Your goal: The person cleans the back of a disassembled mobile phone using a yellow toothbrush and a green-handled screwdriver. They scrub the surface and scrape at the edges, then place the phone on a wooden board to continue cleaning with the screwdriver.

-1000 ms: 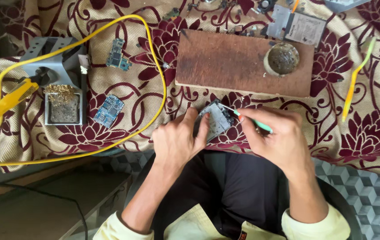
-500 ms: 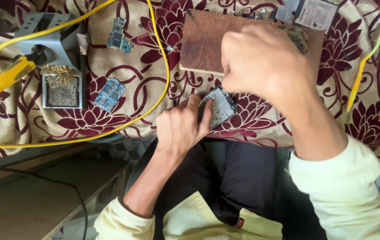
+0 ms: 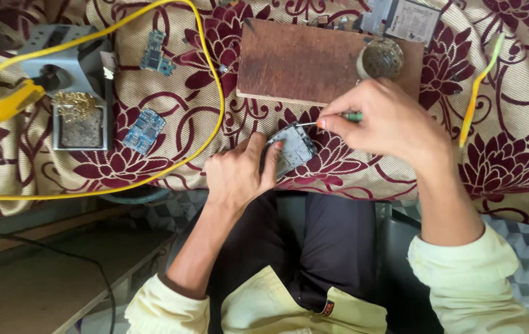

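A small grey circuit board point(image 3: 293, 148) lies on the maroon floral cloth point(image 3: 512, 167) near the table's front edge. My left hand point(image 3: 239, 173) grips the board's left side, thumb on its edge. My right hand point(image 3: 388, 120) holds a thin green-handled tool point(image 3: 338, 117) with a metal tip that points left and touches the board's top edge. Behind both hands lies a brown wooden board point(image 3: 301, 62) with a round tin point(image 3: 381, 59) on its right end.
A yellow cable point(image 3: 215, 93) loops across the left of the cloth. A grey metal stand with brass wool point(image 3: 78, 117) sits at the left, a yellow-handled iron point(image 3: 1, 111) in it. Two blue circuit boards point(image 3: 143, 131) lie nearby. A yellow-green tool point(image 3: 478, 93) rests at the right.
My right hand reached back over the wooden board toward the tin, then came forward again with the green-handled tool to the circuit board. My left hand kept hold of the board.
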